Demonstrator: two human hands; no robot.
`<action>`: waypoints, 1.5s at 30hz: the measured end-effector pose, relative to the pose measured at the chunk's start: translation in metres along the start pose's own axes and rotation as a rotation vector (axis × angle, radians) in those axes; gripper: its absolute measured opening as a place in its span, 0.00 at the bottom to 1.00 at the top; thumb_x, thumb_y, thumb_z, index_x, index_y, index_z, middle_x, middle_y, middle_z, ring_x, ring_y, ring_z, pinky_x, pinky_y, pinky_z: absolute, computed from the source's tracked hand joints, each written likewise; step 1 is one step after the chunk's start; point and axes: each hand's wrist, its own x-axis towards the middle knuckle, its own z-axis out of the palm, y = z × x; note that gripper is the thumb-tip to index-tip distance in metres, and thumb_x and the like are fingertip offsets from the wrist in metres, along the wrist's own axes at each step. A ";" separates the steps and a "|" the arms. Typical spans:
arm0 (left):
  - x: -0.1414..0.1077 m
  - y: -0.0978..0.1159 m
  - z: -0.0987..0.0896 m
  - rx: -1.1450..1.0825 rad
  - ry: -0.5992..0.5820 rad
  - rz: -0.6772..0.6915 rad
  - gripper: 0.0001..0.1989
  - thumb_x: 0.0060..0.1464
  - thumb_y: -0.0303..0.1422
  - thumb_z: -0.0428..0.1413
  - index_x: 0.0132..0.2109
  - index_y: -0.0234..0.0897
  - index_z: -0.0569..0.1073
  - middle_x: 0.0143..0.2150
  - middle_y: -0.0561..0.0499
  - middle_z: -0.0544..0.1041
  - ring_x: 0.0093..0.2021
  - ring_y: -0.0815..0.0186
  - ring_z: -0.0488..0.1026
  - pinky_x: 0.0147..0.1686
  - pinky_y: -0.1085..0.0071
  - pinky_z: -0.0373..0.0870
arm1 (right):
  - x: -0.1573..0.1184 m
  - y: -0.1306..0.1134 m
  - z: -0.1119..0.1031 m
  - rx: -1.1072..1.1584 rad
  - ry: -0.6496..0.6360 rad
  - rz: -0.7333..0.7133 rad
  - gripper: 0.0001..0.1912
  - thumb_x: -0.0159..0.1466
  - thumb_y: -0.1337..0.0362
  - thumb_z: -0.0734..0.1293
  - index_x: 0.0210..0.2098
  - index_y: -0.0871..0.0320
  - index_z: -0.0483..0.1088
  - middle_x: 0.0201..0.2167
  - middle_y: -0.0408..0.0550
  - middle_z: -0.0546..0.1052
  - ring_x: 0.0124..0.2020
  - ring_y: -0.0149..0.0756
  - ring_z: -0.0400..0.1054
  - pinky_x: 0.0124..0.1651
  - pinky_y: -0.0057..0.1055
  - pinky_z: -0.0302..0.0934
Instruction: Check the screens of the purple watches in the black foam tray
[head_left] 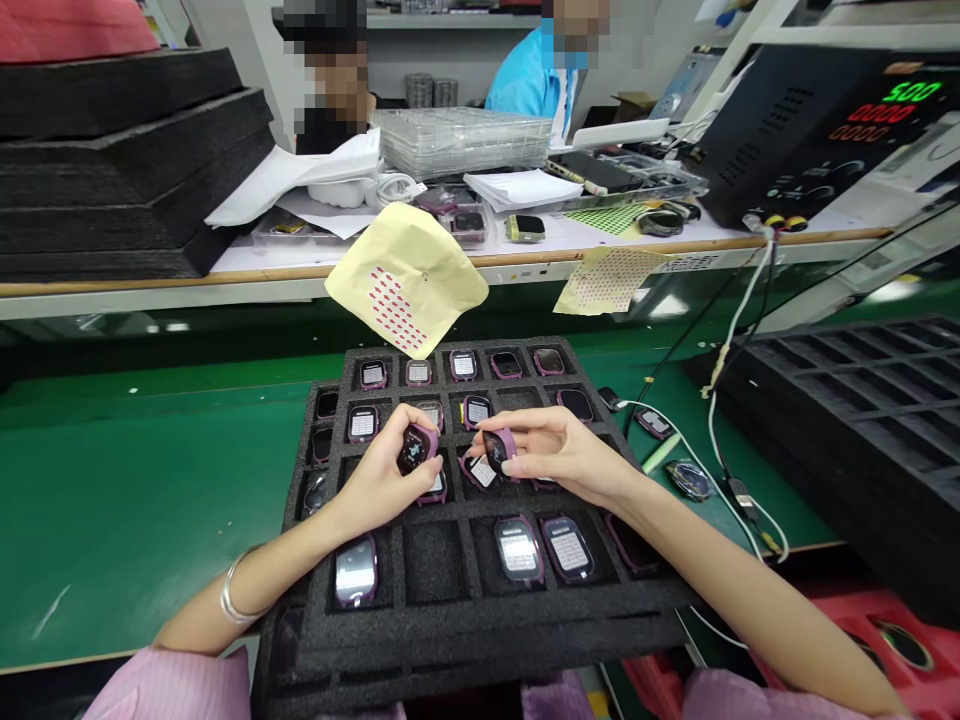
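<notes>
My left hand (pixel 388 468) pinches one purple watch (pixel 417 450), my right hand (pixel 559 448) a second watch (pixel 497 453), both above the foam tray (pixel 465 615). Fingertips hide parts of both casings; screen marks too small to read. My right forearm (pixel 697 535) partly covers a tray watch (pixel 626 545). Lower tray (pixel 319 467) mostly hidden underneath. Black tray stack (pixel 810 480) at right, cut off by the frame.
</notes>
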 end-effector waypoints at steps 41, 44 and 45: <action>-0.001 0.002 -0.001 0.058 0.045 0.122 0.11 0.50 0.22 0.53 0.39 0.39 0.61 0.34 0.54 0.63 0.35 0.67 0.62 0.37 0.70 0.59 | -0.005 -0.005 0.002 -0.066 0.009 -0.109 0.20 0.52 0.68 0.76 0.45 0.59 0.76 0.40 0.53 0.78 0.45 0.44 0.73 0.50 0.40 0.65; -0.001 0.000 -0.001 0.037 0.082 0.155 0.12 0.50 0.20 0.53 0.38 0.39 0.61 0.32 0.55 0.62 0.33 0.67 0.62 0.35 0.70 0.59 | -0.006 -0.006 0.002 -0.057 0.014 -0.139 0.20 0.52 0.69 0.76 0.45 0.58 0.76 0.39 0.53 0.78 0.45 0.44 0.73 0.50 0.40 0.66; -0.001 0.000 0.000 0.012 0.102 0.165 0.12 0.50 0.21 0.53 0.38 0.39 0.61 0.32 0.55 0.62 0.33 0.68 0.62 0.35 0.71 0.59 | -0.007 -0.006 0.002 -0.047 0.001 -0.158 0.20 0.52 0.69 0.76 0.45 0.58 0.76 0.39 0.53 0.78 0.44 0.44 0.73 0.49 0.40 0.66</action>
